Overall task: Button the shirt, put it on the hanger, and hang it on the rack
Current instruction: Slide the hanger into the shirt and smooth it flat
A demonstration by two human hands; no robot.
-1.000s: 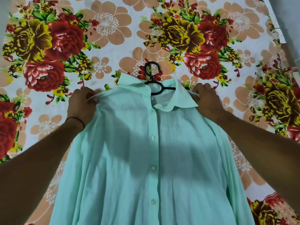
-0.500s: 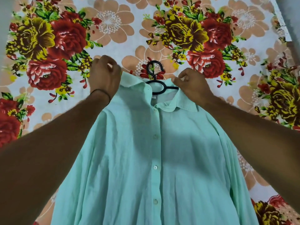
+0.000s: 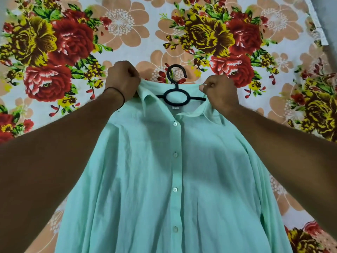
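Observation:
A mint-green shirt (image 3: 175, 176) lies front up on a flowered bedsheet, its placket buttoned with several white buttons; the top of the collar stands open. A black plastic hanger (image 3: 176, 93) sits inside the neck, its hook poking out past the collar and its arms hidden under the shoulders. My left hand (image 3: 124, 81) grips the collar's left edge in a closed fist. On the other side, my right hand (image 3: 218, 92) pinches the collar's right edge beside the hanger's arm.
The flowered bedsheet (image 3: 127, 33) covers the whole surface around the shirt. Its edge and a grey floor strip (image 3: 328, 19) show at the top right. No rack is in view.
Both hands moved from the shirt's shoulders inward and up to the collar edges and closed on them. The collar has spread wider, showing more of the hanger.

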